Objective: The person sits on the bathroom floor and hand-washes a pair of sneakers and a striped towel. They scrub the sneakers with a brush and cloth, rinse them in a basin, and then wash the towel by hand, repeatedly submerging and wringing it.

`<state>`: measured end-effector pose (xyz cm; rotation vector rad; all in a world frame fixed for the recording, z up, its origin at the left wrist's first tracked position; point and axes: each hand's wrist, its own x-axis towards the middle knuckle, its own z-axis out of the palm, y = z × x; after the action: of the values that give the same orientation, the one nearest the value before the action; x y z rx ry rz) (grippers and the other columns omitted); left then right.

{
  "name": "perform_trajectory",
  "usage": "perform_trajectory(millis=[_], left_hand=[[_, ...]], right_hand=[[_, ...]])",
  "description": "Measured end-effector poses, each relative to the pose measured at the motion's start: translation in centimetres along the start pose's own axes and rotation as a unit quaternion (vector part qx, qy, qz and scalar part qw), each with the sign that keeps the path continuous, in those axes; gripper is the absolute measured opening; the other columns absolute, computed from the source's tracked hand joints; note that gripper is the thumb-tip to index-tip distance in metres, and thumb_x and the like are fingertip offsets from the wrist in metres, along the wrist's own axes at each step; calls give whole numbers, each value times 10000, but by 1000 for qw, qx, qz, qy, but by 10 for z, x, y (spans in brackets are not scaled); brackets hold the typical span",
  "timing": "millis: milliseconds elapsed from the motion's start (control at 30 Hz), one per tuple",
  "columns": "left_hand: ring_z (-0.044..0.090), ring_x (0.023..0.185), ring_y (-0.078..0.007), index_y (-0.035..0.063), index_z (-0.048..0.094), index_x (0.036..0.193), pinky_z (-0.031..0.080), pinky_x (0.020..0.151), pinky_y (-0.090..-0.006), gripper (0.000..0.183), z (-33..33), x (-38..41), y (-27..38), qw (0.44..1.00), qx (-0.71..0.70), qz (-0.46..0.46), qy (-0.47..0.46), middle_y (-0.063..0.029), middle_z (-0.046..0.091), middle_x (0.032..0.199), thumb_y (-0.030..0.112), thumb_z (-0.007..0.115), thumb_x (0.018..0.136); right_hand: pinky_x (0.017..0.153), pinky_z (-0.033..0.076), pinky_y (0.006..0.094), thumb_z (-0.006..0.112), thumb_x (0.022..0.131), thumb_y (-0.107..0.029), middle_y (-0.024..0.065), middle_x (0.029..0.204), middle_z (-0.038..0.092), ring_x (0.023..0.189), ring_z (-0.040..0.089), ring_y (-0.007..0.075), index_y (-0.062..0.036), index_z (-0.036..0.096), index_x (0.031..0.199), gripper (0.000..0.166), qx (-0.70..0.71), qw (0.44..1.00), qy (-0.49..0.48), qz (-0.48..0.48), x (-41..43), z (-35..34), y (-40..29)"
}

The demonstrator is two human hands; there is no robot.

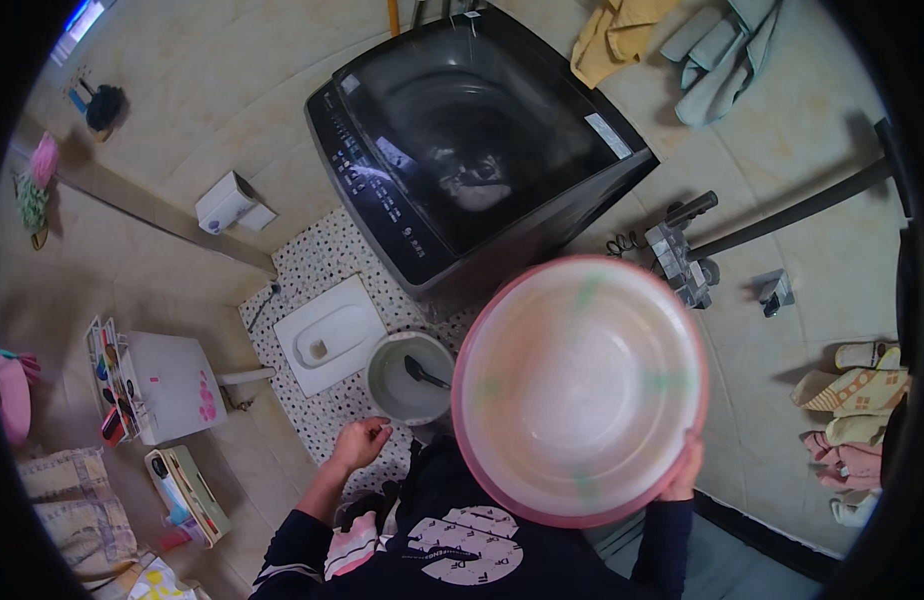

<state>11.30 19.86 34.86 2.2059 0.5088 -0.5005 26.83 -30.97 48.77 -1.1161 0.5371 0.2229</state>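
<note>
My right hand [683, 469] grips the rim of a large round plastic basin [578, 390], pinkish-red at the edge with a whitish inside marked by green patches. The basin is held up in front of my body, and nothing shows inside it. My left hand [360, 442] has curled fingers close to the near rim of a grey-white bucket [383, 405]. Whether those fingers touch the rim or pinch something small cannot be made out. A black-handled utensil [424, 373] leans in the bucket, partly hidden by the basin.
A black top-loading washing machine [462, 142] stands ahead with its lid down. A white squat toilet [330, 334] is set in the speckled floor [304, 259]. On the right wall are a shower fitting [679, 259] and hanging cloths [856, 394]. Wall storage [169, 386] hangs at left.
</note>
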Motion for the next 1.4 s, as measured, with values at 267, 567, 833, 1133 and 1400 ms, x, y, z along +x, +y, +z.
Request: perform_trajectory(millis=[267, 567, 833, 1133, 1400], left_hand=[[684, 727, -267, 73, 695, 1083, 543, 684, -362, 302, 10, -32, 15, 997, 35, -63, -16, -155, 698, 822, 292, 635, 885], [691, 787, -275, 73, 688, 1104, 552, 745, -381, 321, -10, -27, 49, 984, 37, -171, 23, -154, 706, 880, 300, 630, 885], [537, 1142, -349, 43, 647, 1121, 443, 982, -444, 284, -52, 136, 106, 936, 48, 100, 335, -143, 575, 1308, 171, 628, 868], [494, 1193, -324, 27, 665, 742, 395, 958, -471, 291, -158, 256, 126, 893, 110, 123, 418, -120, 608, 1278, 254, 560, 890], [530, 1103, -256, 34, 706, 758, 406, 858, -439, 246, -150, 273, 133, 877, 189, 115, 426, -87, 599, 1299, 244, 606, 841]], right_hand=[[1006, 426, 386, 541, 904, -265, 130, 1260, 577, 1171, 553, 260, 13, 465, 1305, 493, 45, 997, 27, 59, 153, -50, 153], [745, 549, 388, 649, 864, -372, 95, 1148, 592, 967, 613, 264, -112, 494, 1285, 518, 2, 971, 231, 55, 309, -32, 318], [723, 539, 411, 633, 880, -410, 108, 1096, 586, 938, 602, 273, -105, 491, 1257, 506, -13, 974, 194, 113, 339, 3, 346], [714, 528, 404, 595, 934, -354, 104, 960, 571, 852, 592, 244, -52, 504, 1120, 366, -193, 910, 123, 344, 288, 29, 294], [700, 477, 272, 531, 965, -106, 75, 892, 592, 755, 574, 156, 10, 573, 1092, 177, -336, 859, -169, -348, 227, 206, 120]])
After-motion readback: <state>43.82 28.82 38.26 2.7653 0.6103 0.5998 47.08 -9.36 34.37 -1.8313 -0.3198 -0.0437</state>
